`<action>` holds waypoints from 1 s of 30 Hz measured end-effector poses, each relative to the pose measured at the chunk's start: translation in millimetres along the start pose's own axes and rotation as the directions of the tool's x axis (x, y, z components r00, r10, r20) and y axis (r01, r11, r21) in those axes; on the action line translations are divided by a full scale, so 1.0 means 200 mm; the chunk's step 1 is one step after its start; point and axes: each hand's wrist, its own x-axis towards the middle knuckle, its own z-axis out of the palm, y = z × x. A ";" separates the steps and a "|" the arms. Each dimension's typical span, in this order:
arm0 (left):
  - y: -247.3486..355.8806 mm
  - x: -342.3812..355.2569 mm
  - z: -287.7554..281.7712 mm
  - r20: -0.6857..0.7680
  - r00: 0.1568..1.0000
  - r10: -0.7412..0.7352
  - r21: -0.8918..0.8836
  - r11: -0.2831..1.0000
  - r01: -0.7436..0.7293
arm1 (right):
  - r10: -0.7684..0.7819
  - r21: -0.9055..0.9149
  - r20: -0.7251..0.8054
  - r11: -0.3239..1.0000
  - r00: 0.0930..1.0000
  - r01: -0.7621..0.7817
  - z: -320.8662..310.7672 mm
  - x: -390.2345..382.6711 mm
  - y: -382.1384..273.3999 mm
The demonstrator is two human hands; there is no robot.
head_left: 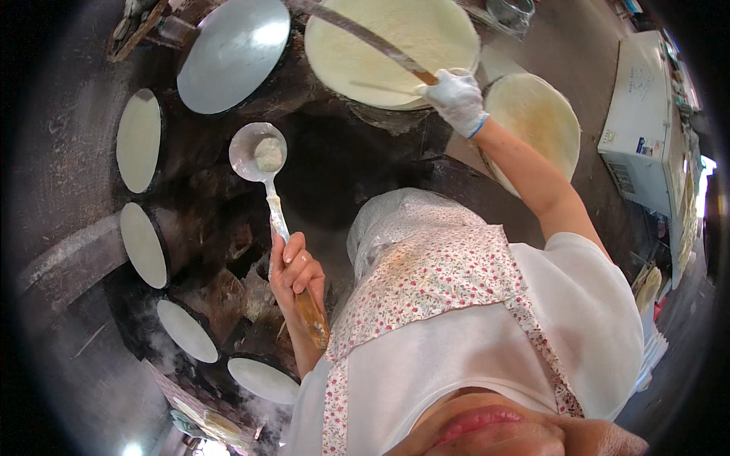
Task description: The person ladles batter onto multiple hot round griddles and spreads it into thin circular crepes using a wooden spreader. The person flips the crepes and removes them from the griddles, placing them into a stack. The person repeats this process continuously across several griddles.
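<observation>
My bare left hand (296, 272) is closed around the wooden handle of a metal ladle (242, 158). A lump of pale batter (268, 154) sits in the ladle's bowl, which is held up apart from the griddles. In a white glove, my right hand (458, 101) grips the wooden end of a long, flat spatula (372, 39). Its dark blade reaches to the upper left across a large round griddle covered with a pale yellow sheet of batter (403, 45). Whether the blade touches the batter I cannot tell.
Right of that griddle lies a round flatbread (528, 125) browned in the middle. A shiny grey griddle (228, 61) stands to the left. Several pale round plates, one of them here (143, 245), curve down the left side, with steam near the lowest. A white chest freezer (635, 129) is far right.
</observation>
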 end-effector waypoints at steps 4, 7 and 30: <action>0.00 0.00 0.05 0.018 0.999 -0.043 -0.016 0.999 0.043 | -0.032 -0.017 -0.009 0.999 0.999 0.032 0.06 0.08 -0.09; 0.02 0.01 0.02 0.036 0.998 -0.055 -0.005 0.998 0.055 | 0.036 0.050 0.037 0.998 0.999 -0.038 0.12 0.05 -0.05; -0.13 0.00 0.12 -0.008 0.997 0.079 -0.050 0.996 -0.080 | 0.684 0.224 0.198 0.666 0.702 -0.712 0.46 0.65 0.89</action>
